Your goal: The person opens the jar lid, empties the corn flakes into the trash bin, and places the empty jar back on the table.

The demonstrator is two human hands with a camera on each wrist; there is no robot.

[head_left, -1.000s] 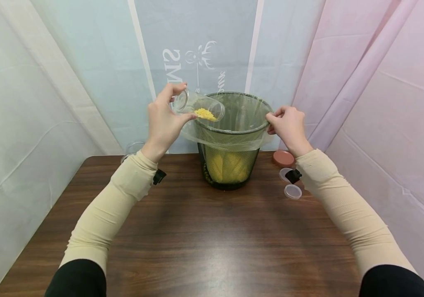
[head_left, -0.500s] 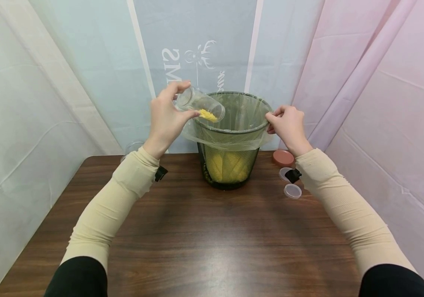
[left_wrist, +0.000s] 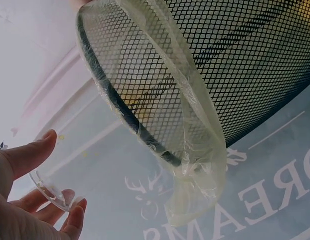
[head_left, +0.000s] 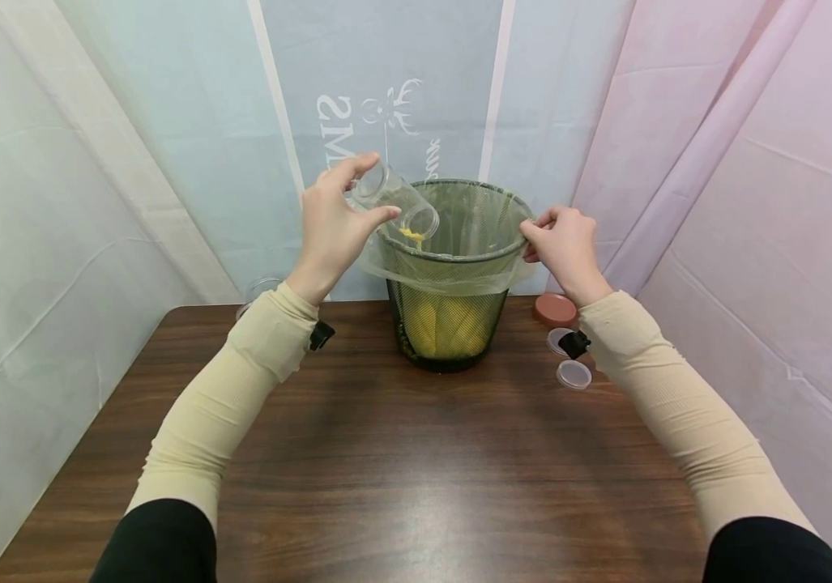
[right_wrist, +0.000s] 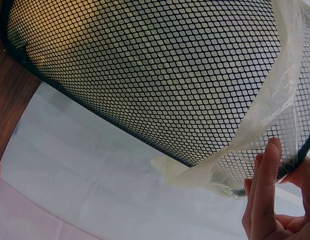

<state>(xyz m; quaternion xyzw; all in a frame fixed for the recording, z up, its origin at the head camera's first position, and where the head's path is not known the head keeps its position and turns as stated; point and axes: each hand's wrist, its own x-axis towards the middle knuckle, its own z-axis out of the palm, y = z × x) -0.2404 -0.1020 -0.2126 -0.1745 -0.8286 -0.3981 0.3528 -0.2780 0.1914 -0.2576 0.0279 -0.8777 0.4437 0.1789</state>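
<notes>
My left hand grips a clear plastic jar between thumb and fingers. The jar is tilted, mouth down and to the right, over the left side of a black mesh wastebasket. A few small yellow bits lie at the jar's mouth. A pale plastic bag lines the wastebasket and folds over its rim; yellow shows through the mesh low down. On the right side, my right hand pinches the rim and bag. In the right wrist view its fingers lie outside the rim.
Right of the wastebasket, a reddish-brown lid and two clear lids lie on the brown wooden table. A clear round container stands at the back left, partly behind my left forearm. Fabric curtains hang around the table.
My left hand has risen slightly and moved right, tipping the jar more steeply. The yellow bits in the jar have dwindled to a few. My right hand has stayed at the rim.
</notes>
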